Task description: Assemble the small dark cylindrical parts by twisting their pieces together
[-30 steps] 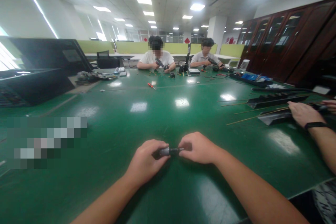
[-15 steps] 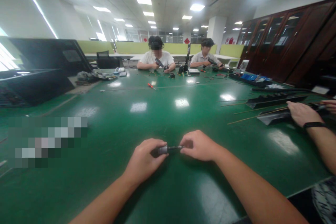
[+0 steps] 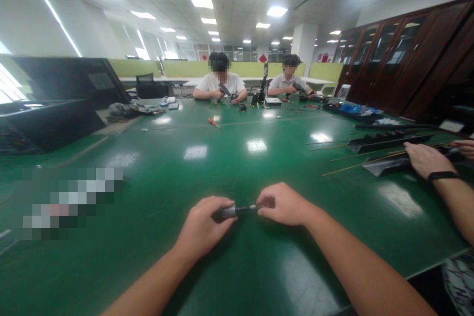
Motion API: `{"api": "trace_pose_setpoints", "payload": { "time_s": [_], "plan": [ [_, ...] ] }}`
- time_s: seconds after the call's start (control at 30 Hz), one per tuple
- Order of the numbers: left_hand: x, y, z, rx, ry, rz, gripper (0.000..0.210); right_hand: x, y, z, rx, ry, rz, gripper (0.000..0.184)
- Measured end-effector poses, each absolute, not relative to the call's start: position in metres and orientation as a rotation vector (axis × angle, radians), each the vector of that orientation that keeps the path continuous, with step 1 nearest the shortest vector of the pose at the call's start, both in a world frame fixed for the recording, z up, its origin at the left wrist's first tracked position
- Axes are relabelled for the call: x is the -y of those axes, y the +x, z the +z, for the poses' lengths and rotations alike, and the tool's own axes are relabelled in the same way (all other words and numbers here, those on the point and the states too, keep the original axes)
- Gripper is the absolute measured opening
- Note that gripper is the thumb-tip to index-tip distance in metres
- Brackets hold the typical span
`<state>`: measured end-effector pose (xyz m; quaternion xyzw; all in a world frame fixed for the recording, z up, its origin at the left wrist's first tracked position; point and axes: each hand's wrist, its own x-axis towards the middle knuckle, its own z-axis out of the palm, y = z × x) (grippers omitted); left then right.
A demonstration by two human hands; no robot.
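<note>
Low over the green table (image 3: 177, 173), my left hand (image 3: 205, 222) grips a small grey cylinder (image 3: 229, 211) between thumb and fingers. A thin dark rod (image 3: 245, 208) with a lighter metallic tip runs out of the cylinder toward the right. Thumb and fingertips of my right hand (image 3: 279, 205) are pinched round the far end of that rod. The rod's very end is hidden by the fingers, and the exact kind of the piece cannot be made out.
An orange screwdriver (image 3: 213, 122) lies further back. To the right, another person's hand (image 3: 429, 160) rests by black metal channels (image 3: 385, 163) and thin rods. Two people (image 3: 220, 84) work with power drills across the table. A pixelated object (image 3: 74, 197) is at the left.
My right hand has shifted slightly to the right, and a little more of the rod's light tip shows. My left hand keeps its hold on the cylinder.
</note>
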<state>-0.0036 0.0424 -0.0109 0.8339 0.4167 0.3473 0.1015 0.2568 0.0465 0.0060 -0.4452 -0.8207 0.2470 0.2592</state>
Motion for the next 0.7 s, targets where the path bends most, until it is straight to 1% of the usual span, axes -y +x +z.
{"api": "trace_pose_setpoints", "payload": {
  "time_s": [0.17,0.27,0.47,0.63,0.7],
  "plan": [
    [-0.042,-0.004,-0.009,-1.252,2.446,1.058,0.022,-0.049,0.26,0.005,2.224,-1.224,0.665,0.011],
    [-0.043,-0.005,-0.008,-1.342,2.395,1.021,0.025,-0.051,0.261,0.002,2.218,-1.241,0.681,0.012],
    [-0.053,-0.018,-0.001,-1.529,2.052,1.014,0.053,-0.056,0.263,-0.002,2.212,-1.263,0.715,0.016],
    [-0.048,-0.064,0.021,-1.674,1.622,0.997,0.062,-0.056,0.263,0.0,2.207,-1.272,0.73,0.017],
    [-0.039,-0.093,0.026,-1.85,1.607,0.885,0.062,-0.055,0.262,0.0,2.208,-1.263,0.741,0.018]
  ]
}}
